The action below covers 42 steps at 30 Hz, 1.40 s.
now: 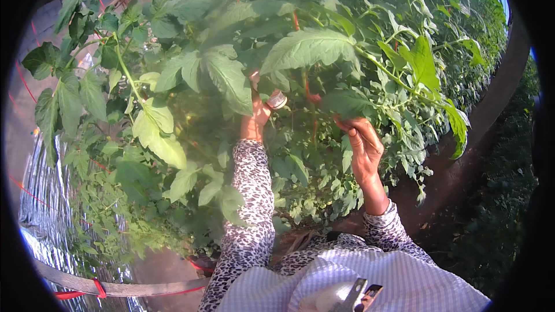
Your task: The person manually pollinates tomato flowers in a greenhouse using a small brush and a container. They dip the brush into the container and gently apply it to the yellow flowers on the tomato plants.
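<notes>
Among the tomato leaves [225,73], my left hand [260,112] reaches up at the centre, its fingers partly hidden by foliage. It holds a small round container [276,99] with a whitish side. My right hand [362,138] is raised to the right of it, thumb and fingers pinched together on a thin stick-like tool [370,141], whose tip is hidden behind a leaf. Between the hands a red string [307,84] runs down along a tomato stem, with a blurred reddish spot [315,97] beside it.
Dense tomato plants [459,52] fill the back right. A wooden pole [143,289] with red ties [99,288] crosses the lower left, near shiny silvery sheeting [43,190]. Bare soil [455,182] shows at the right. A metal clip [364,292] lies against the checked cloth at the bottom.
</notes>
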Motion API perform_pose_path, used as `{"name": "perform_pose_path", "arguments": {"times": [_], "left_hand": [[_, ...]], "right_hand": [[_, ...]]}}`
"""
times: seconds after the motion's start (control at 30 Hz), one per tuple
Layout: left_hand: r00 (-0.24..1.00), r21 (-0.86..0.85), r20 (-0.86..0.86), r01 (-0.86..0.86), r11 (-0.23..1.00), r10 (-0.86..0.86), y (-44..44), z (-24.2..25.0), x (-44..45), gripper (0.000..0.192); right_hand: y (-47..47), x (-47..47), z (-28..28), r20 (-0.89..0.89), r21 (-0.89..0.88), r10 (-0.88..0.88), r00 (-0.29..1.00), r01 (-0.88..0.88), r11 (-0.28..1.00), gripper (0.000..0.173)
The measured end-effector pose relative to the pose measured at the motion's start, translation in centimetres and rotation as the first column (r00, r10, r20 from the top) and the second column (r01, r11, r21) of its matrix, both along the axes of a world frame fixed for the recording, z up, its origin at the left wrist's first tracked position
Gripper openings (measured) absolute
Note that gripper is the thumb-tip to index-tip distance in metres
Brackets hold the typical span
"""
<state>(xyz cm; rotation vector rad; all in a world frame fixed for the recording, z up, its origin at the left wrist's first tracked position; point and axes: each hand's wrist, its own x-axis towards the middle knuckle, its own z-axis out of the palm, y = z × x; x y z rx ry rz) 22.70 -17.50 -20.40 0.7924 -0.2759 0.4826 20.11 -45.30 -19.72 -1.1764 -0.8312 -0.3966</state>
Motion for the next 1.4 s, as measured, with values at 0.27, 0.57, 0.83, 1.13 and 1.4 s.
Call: {"name": "perform_pose_path", "arguments": {"times": [0.27,0.57,0.83,1.13,1.4], "left_hand": [[0.991,0.085,0.012,-0.133,0.987,0.133,-1.5,-3.1,-0.5,0.057],[0.968,0.182,-0.064,-0.227,0.957,0.242,-13.2,-1.7,-9.6,0.059],[0.97,0.357,-0.069,-0.196,0.913,0.235,-15.8,-0.4,-12.5,0.058],[0.855,0.417,0.206,-0.516,0.748,0.475,-15.8,0.8,-12.4,0.051],[0.936,0.345,0.063,-0.346,0.872,0.347,-16.2,0.9,-12.5,0.048]], "right_hand": [[-1.5,-5.0,3.2,0.414,-0.231,-0.221,0.883,0.337,0.913,0.016],[-4.6,-8.4,6.2,0.546,-0.337,-0.406,0.733,0.635,0.695,0.016],[-4.3,-9.6,10.2,0.58,-0.519,-0.231,0.781,0.573,0.634,0.016],[-2.3,-7.6,12.4,0.72,-0.613,-0.016,0.693,0.648,0.453,0.028],[-2.2,-6.2,12.7,0.726,-0.671,0.113,0.678,0.663,0.332,0.041]]}}
